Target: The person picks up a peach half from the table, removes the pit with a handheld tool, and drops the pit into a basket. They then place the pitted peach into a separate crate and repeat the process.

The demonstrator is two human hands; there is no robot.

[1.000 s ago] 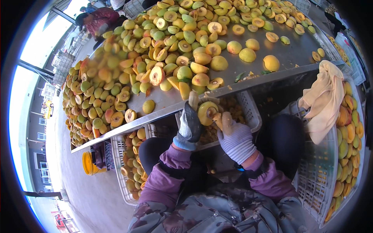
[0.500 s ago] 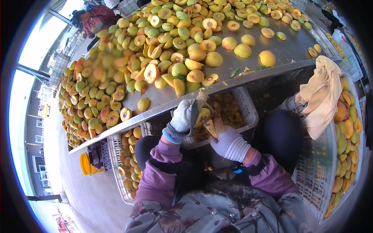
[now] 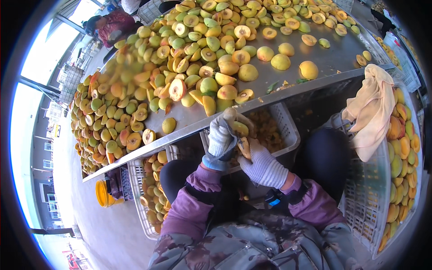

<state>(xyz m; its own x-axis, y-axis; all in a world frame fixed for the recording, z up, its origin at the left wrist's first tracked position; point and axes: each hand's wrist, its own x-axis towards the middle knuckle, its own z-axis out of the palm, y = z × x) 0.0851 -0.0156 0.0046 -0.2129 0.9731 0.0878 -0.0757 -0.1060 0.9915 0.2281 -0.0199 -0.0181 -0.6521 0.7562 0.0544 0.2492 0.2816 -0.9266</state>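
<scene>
My left hand (image 3: 220, 138), in a grey-white knit glove, is closed around a yellow-green peach half (image 3: 240, 129) just below the table's front edge. In my gloved right hand (image 3: 265, 165) is a small tool with a wooden handle (image 3: 244, 147), its end at the peach half; the working tip is hidden. Both hands are above a white plastic crate (image 3: 293, 137) with yellowish fruit pieces in it. Past them, the steel table (image 3: 333, 51) carries a large heap of cut peaches (image 3: 180, 58).
A crate of peach halves (image 3: 155, 198) stands left of my legs, near a yellow bucket (image 3: 103, 194). To my right, a cloth (image 3: 370, 108) hangs over a white crate (image 3: 366, 193), beside more peach halves (image 3: 400, 166). Another person (image 3: 112, 27) is at the far left.
My left hand has shifted slightly to the right and turned with the peach half. My right hand and its tool have moved a little left. The view has tilted slightly.
</scene>
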